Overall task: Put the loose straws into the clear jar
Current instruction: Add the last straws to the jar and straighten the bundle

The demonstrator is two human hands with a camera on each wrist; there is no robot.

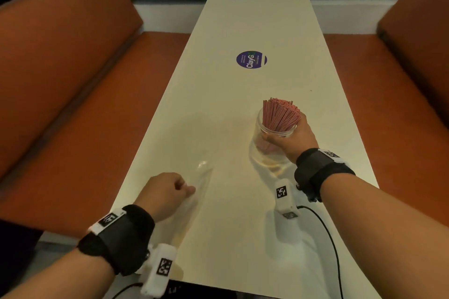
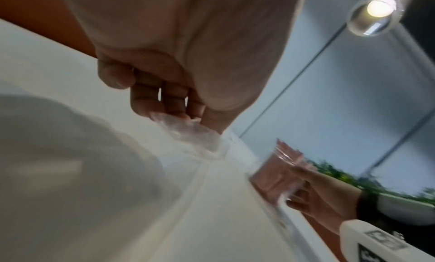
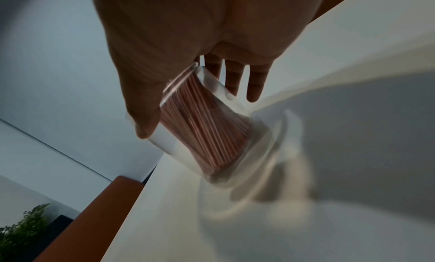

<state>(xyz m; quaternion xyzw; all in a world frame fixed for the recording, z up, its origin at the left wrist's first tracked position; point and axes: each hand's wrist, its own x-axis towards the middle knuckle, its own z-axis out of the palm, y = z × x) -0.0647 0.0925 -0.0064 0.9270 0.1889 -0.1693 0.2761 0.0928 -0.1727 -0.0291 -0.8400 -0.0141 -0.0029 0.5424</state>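
On the table, view by view.

Head view, table: a long cream table point(image 1: 243, 201) runs away from the camera between 2 orange benches point(image 1: 60, 68), with a round purple sticker point(image 1: 251, 59) near its middle.
Head view, clear jar: the clear jar point(image 1: 263, 150) stands right of centre, its base on the table and its body leaning.
Head view, straws: a thick bunch of pink straws point(image 1: 279, 114) stands in the jar, their tops fanning out above the rim.
Head view, right hand: the right hand point(image 1: 291, 138) wraps the jar near its mouth, thumb across the near wall; this grip is closed round the jar.
Head view, left hand: the left hand point(image 1: 165, 192) sits near the table's left edge, fingers curled, pinching a clear plastic wrapper point(image 1: 201, 177) that lies on the table.

Left wrist view, left hand: the fingers point(image 2: 174, 102) bend down and nip the crumpled top of the wrapper point(image 2: 195, 135); the picture is blurred.
Left wrist view, jar: the jar point(image 2: 275, 174) with its straws shows further off, held by the right hand point(image 2: 315, 197).

Right wrist view, jar: the tilted jar point(image 3: 212, 132) holds the straws point(image 3: 207, 128) packed close together.
Right wrist view, right hand: the thumb point(image 3: 143, 117) presses 1 side and the fingers point(image 3: 254, 83) reach round the other; the base area is blurred.
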